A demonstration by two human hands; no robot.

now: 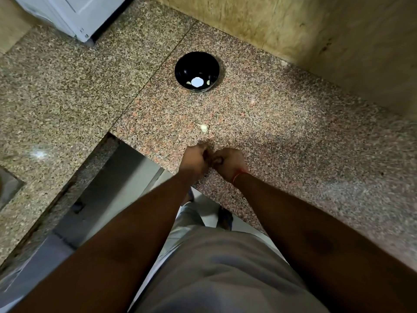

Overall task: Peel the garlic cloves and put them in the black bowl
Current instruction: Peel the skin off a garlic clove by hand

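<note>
A black bowl [197,72] stands on the granite counter [282,132] near the back wall. Two small pale cloves [208,82] lie in its bottom beside a bright light reflection. One unpeeled garlic clove [203,127] lies on the counter between the bowl and my hands. My left hand [194,159] and my right hand [229,162] are held together over the counter's front edge, fingers curled inward toward each other. Whatever they pinch between them is hidden by the fingers.
A seam splits the counter from a second granite slab [56,91] on the left. A white appliance [74,14] stands at the back left. A stained wall [316,30] rises behind the bowl. Below the counter edge are a recess and the floor.
</note>
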